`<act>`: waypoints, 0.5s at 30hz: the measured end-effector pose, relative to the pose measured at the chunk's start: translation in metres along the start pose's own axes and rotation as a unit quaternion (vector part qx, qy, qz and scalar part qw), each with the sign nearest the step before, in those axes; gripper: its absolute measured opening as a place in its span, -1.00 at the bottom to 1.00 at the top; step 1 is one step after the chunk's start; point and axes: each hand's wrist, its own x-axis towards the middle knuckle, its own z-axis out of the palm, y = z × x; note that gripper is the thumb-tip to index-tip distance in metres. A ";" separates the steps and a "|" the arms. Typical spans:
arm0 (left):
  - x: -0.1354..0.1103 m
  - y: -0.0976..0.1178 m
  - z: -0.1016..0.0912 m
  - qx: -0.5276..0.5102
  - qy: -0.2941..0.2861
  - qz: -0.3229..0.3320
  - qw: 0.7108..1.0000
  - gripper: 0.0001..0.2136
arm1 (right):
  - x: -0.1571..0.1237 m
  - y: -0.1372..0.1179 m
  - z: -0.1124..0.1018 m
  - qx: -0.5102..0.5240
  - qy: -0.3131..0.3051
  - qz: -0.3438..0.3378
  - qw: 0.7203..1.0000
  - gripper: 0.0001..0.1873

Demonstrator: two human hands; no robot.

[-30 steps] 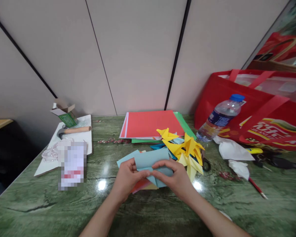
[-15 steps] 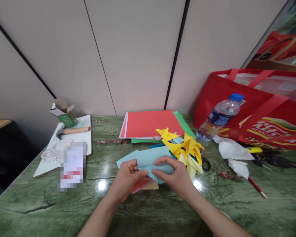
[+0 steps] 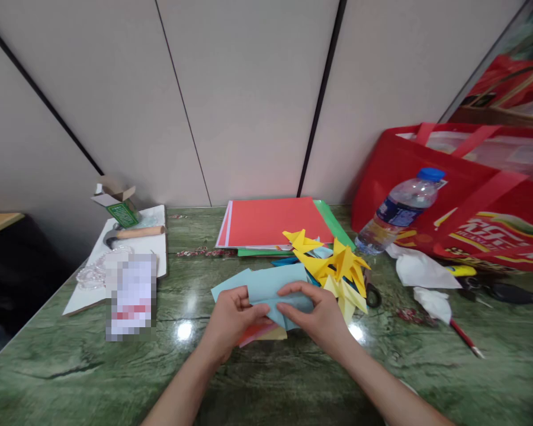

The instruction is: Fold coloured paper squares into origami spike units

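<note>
Light-blue paper [image 3: 275, 279], one folded sheet: we hold it in both hands, raised before us above the near middle of the green marble-patterned tabletop [image 3: 160, 378]. Our left hand [image 3: 231, 319] pinches its left side, thumb in front, fingers curled at the edge. Our right hand [image 3: 320, 316] pinches it at the centre between thumb and forefinger, the two thumbs near each other.

Beneath, we count loose coloured papers [image 3: 266, 335], orange, pink and pale yellow, partly hidden by our hands.

Just beyond our right hand: yellow folded-paper pieces [image 3: 341, 260], pointed, heaped. Behind: a stack of coloured sheets [image 3: 275, 222], red uppermost, green showing at the right.

At right: one plastic bottle [image 3: 400, 207], blue-capped, liquid inside, before a red shopping bag [image 3: 382, 163]; nearer us, a crumpled white tissue [image 3: 433, 303] and a red pencil [image 3: 466, 339].

At left, on a white board [image 3: 82, 299]: an opened green carton [image 3: 125, 214], a wooden-handled tool [image 3: 137, 234], clear bead strands [image 3: 90, 276].
</note>
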 end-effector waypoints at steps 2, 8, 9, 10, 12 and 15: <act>0.001 -0.001 -0.001 -0.006 -0.008 0.000 1.000 -0.73 | 0.000 0.000 0.000 0.002 0.002 0.006 1.000 -0.91; 0.000 -0.006 -0.004 -0.027 -0.030 -0.024 0.999 -0.74 | 0.002 0.001 -0.002 0.005 0.003 0.019 1.000 -0.89; 0.000 -0.007 -0.004 -0.025 -0.027 -0.025 0.999 -0.75 | 0.002 0.001 -0.002 0.005 0.003 0.021 1.000 -0.88; 0.000 -0.007 -0.003 -0.023 -0.022 -0.023 0.999 -0.76 | 0.002 0.001 -0.002 0.005 0.003 0.024 1.000 -0.88; 0.001 -0.007 -0.003 -0.017 -0.016 -0.020 1.000 -0.76 | 0.002 0.001 -0.002 0.008 -0.001 0.028 1.000 -0.87; 0.001 -0.006 -0.002 -0.010 -0.008 -0.021 1.000 -0.77 | 0.002 0.002 -0.002 0.013 -0.008 0.028 1.000 -0.88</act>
